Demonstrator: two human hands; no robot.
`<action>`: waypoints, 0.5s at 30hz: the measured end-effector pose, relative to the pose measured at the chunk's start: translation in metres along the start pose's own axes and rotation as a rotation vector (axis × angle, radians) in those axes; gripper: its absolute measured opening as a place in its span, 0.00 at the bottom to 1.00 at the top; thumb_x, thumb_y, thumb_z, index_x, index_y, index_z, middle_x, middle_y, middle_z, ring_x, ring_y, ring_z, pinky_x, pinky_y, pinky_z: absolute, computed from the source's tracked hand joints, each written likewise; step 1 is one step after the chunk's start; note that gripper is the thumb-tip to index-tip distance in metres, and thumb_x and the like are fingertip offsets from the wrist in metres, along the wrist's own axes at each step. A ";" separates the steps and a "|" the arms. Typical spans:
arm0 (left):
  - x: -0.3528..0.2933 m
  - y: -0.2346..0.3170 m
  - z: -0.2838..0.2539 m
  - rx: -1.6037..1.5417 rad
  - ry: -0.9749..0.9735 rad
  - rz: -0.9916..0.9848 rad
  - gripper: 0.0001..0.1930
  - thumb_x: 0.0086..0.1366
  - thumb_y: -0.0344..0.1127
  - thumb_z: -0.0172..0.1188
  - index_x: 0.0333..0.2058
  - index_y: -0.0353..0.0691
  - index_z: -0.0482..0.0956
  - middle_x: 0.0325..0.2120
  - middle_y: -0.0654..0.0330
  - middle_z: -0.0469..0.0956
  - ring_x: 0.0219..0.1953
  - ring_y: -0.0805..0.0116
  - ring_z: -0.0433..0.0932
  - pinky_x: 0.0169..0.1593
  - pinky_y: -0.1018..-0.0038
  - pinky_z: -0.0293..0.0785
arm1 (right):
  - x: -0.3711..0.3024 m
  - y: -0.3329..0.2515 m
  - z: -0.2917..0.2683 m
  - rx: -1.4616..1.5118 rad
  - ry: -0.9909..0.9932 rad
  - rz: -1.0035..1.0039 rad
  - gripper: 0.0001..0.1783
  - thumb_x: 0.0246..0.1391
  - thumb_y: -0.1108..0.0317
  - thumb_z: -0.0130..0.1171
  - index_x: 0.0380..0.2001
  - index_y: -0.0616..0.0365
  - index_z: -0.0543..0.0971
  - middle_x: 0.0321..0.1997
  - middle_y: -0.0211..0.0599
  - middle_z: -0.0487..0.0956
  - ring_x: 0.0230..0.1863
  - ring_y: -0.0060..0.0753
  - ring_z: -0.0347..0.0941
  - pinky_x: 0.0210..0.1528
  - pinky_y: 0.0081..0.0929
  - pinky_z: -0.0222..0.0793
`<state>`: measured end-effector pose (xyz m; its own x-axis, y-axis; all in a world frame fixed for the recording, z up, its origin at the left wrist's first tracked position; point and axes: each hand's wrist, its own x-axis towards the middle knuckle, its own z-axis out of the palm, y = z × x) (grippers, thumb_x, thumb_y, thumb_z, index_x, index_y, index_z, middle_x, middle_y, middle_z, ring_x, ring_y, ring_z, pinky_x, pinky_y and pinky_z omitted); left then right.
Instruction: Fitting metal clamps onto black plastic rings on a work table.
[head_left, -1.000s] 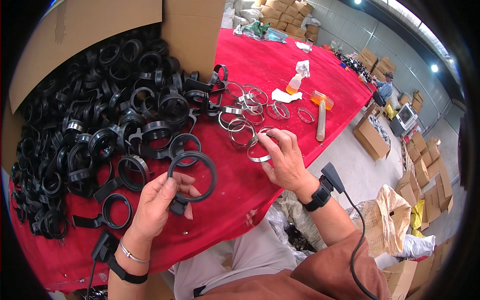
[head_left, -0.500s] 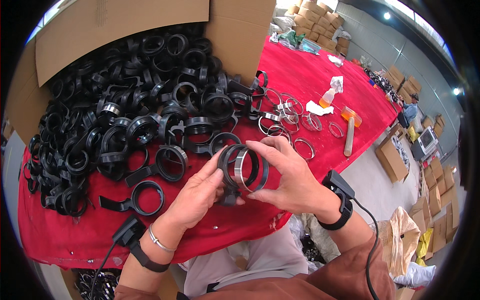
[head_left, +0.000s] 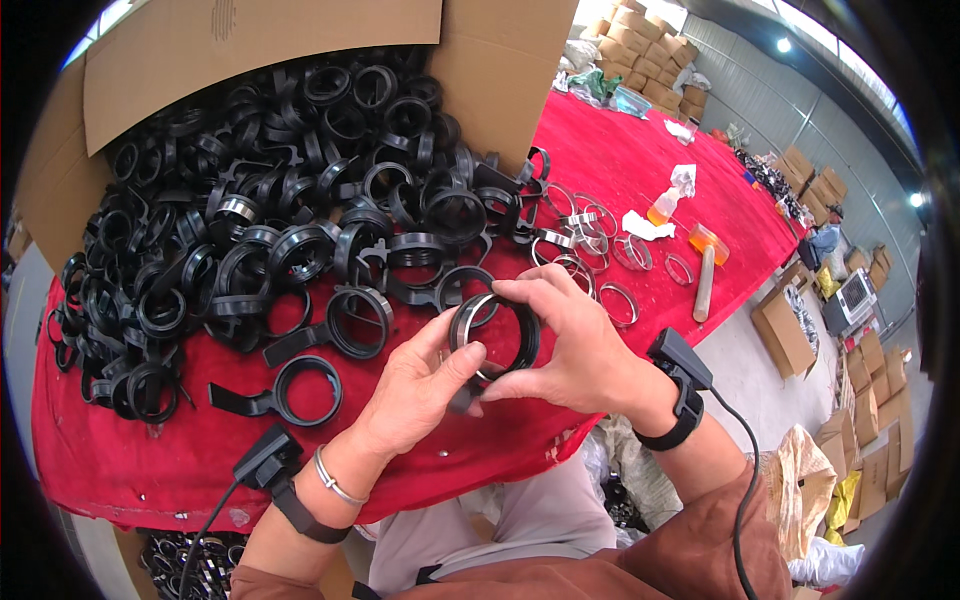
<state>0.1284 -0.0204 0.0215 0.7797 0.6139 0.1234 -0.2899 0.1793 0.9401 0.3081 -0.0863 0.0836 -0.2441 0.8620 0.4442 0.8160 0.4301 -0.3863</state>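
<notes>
Between my two hands is a black plastic ring (head_left: 533,338), tilted up off the table. A thin silver metal band (head_left: 463,322) shows along its left side, against the ring. My left hand (head_left: 425,390) grips it from the left, thumb pressed on the near side. From the right, my right hand (head_left: 585,350) has thumb and fingers curved round the rim. Part of the ring's lower side is hidden by my fingers. Nearest on the cloth lie a loose black ring with a flat arm (head_left: 307,391) and another ring with a silver band (head_left: 359,322).
A large heap of black rings (head_left: 250,250) spills from a cardboard box (head_left: 490,80) at the left. Loose metal bands (head_left: 619,304) lie beyond my hands on the red cloth (head_left: 470,440). Farther right are a hammer (head_left: 705,280) and an orange-tinted bottle (head_left: 661,208).
The silver band has moved from the ring's right-hand side to sit close along its left side. My left thumb has shifted right onto the ring, and the view has turned slightly.
</notes>
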 end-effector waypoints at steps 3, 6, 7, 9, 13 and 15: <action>0.000 0.001 -0.002 -0.035 0.081 0.011 0.26 0.67 0.43 0.53 0.60 0.38 0.61 0.40 0.58 0.77 0.36 0.75 0.76 0.31 0.79 0.77 | 0.006 0.012 0.014 0.403 0.172 0.401 0.30 0.50 0.55 0.63 0.50 0.67 0.71 0.40 0.46 0.76 0.39 0.36 0.75 0.43 0.31 0.72; 0.000 0.003 -0.001 -0.036 0.063 -0.008 0.24 0.68 0.43 0.53 0.59 0.38 0.63 0.38 0.59 0.77 0.35 0.76 0.76 0.32 0.79 0.77 | 0.015 0.027 0.029 0.483 0.210 0.609 0.26 0.63 0.51 0.46 0.33 0.68 0.79 0.21 0.39 0.77 0.25 0.28 0.71 0.31 0.27 0.67; 0.000 0.003 0.000 -0.034 0.059 -0.016 0.24 0.68 0.42 0.51 0.58 0.36 0.63 0.37 0.56 0.78 0.31 0.74 0.78 0.31 0.79 0.78 | 0.017 0.028 0.035 0.482 0.211 0.609 0.26 0.63 0.51 0.46 0.33 0.68 0.79 0.21 0.39 0.77 0.25 0.28 0.71 0.31 0.27 0.67; -0.001 0.003 0.000 -0.030 0.063 -0.024 0.24 0.69 0.41 0.50 0.58 0.35 0.62 0.36 0.53 0.79 0.27 0.72 0.79 0.31 0.80 0.78 | 0.022 0.029 0.045 0.419 0.323 0.631 0.33 0.66 0.48 0.40 0.18 0.63 0.78 0.11 0.25 0.68 0.15 0.16 0.63 0.19 0.17 0.56; -0.003 0.001 0.001 -0.008 0.108 0.034 0.21 0.69 0.38 0.50 0.57 0.34 0.64 0.36 0.53 0.79 0.31 0.72 0.79 0.30 0.79 0.79 | 0.023 0.026 0.051 0.472 0.420 0.585 0.32 0.65 0.51 0.42 0.17 0.66 0.77 0.11 0.34 0.70 0.17 0.23 0.64 0.23 0.30 0.61; -0.002 0.004 -0.002 0.056 0.122 0.074 0.18 0.68 0.34 0.50 0.54 0.33 0.68 0.35 0.58 0.79 0.35 0.72 0.79 0.29 0.77 0.80 | 0.025 0.025 0.051 0.562 0.358 0.587 0.32 0.65 0.50 0.42 0.20 0.67 0.77 0.13 0.32 0.73 0.18 0.21 0.66 0.23 0.27 0.64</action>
<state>0.1242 -0.0194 0.0248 0.6828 0.7136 0.1566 -0.3103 0.0892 0.9465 0.2954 -0.0403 0.0437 0.3888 0.8897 0.2395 0.3572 0.0941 -0.9293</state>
